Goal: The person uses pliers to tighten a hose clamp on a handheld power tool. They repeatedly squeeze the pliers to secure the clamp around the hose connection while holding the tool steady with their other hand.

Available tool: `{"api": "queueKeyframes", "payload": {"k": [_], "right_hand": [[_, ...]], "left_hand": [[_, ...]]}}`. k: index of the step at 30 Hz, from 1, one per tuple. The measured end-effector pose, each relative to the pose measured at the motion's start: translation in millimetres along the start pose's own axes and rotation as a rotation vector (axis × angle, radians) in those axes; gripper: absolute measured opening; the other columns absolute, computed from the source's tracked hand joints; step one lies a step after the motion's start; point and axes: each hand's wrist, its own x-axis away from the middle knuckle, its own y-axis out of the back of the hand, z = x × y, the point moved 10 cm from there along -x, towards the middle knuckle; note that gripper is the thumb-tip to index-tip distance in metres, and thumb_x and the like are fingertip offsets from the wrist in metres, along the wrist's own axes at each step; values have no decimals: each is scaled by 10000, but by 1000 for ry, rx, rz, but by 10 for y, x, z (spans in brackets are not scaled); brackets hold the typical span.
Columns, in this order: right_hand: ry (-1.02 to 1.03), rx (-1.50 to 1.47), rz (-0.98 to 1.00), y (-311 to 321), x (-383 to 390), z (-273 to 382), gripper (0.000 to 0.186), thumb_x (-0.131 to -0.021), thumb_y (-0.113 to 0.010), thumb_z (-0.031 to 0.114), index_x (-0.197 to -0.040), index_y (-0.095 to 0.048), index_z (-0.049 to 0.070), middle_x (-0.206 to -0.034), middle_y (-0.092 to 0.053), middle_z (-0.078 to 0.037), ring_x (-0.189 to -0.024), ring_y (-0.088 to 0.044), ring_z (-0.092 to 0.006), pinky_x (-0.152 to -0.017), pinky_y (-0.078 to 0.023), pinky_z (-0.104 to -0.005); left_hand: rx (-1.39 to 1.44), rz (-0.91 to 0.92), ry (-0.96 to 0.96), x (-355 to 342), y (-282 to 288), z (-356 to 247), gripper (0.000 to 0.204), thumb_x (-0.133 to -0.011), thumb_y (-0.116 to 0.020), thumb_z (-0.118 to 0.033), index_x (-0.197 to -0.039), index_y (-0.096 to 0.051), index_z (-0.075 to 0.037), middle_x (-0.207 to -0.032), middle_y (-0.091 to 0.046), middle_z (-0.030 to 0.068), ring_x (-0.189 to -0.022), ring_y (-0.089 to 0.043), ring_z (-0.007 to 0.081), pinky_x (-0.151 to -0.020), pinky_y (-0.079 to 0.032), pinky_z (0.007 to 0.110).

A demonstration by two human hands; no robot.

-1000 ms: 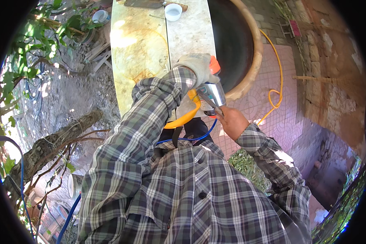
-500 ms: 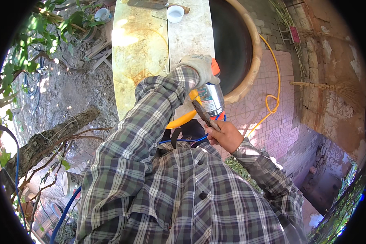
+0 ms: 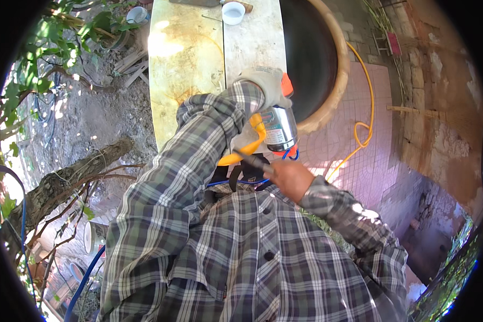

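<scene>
Head view: left hand (image 3: 272, 87), in a pale work glove (image 3: 256, 77), is wrapped over the far part of a silver-bodied power tool (image 3: 282, 129). Fingers curl round its right side, just short of the orange cap (image 3: 287, 85); undersides hidden from me. Tool sits at the near right corner of the pale boards (image 3: 187, 75), just left of the tan-rimmed vat (image 3: 342, 70). Can't tell if it rests on wood or hangs from the grip. My read: gripping the far part steadies it and leaves the near end clear, where a blue cord (image 3: 291, 155) comes out.

Right hand (image 3: 292, 180) is bare, fist closed around the near end of a dark narrow bar (image 3: 251, 160). It's blurred, so blade or file, can't say. Bar points left and slightly far, across the yellow-orange curved tube (image 3: 247, 154). Gripping one end looks meant to keep the rest of the length free. Bar and power tool look apart from this angle.

Pose: left arm reaches long, plaid left sleeve (image 3: 163, 188) running near-left to far-right, wrist bent over the tool. Right elbow is bent out to the right, forearm angled left and far, hand close in front of the torso.

White cup (image 3: 233, 14) and cleaver (image 3: 198, 2) sit at the far end of the boards, well apart from both hands, out of the way I'd say.
</scene>
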Motion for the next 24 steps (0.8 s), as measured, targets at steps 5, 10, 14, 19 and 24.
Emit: {"api": "queueKeyframes", "payload": {"k": [5,10,14,19,24], "right_hand": [[23,66,-1,263,-49,19,245,-890,-625,244,-816,-586,14,-708,-591,-206,-718,-610,-405,-629,-481,-499],[-63,119,-113,342,-73,-19,254,-899,-639,257,-859,-607,8,-737,-606,-208,-698,-602,-406,-610,-469,-491],[-158,28,-126,412,-103,-194,250,-906,-645,253,-873,-609,8,-759,-613,-214,-709,-604,-411,-612,-472,-486],[-307,-254,-102,360,68,-275,262,-952,-589,257,-925,-614,-2,-708,-636,-162,-657,-652,-302,-588,-511,-436],[-566,-1087,61,-21,303,-285,331,-984,-549,274,-1131,-582,-21,-850,-670,-67,-715,-655,-133,-653,-521,-283]], "left_hand": [[-7,7,62,108,-5,21,616,-727,-731,-482,-1150,-650,-40,-1119,-672,178,-1014,-658,326,-889,-510,424],[-41,-41,-11,33,-16,-26,703,-718,-719,-516,-1180,-589,-3,-1098,-665,206,-999,-656,344,-876,-502,425],[-16,42,27,73,-11,0,715,-717,-719,-528,-1199,-587,-16,-1110,-665,200,-1013,-654,346,-887,-500,423],[-30,37,21,75,-46,-18,697,-722,-715,-529,-1189,-590,-28,-1140,-655,195,-1044,-645,337,-906,-494,414],[-20,32,-3,69,10,-70,696,-726,-715,-529,-1192,-587,-28,-1156,-650,196,-1060,-639,336,-908,-491,415]]}}
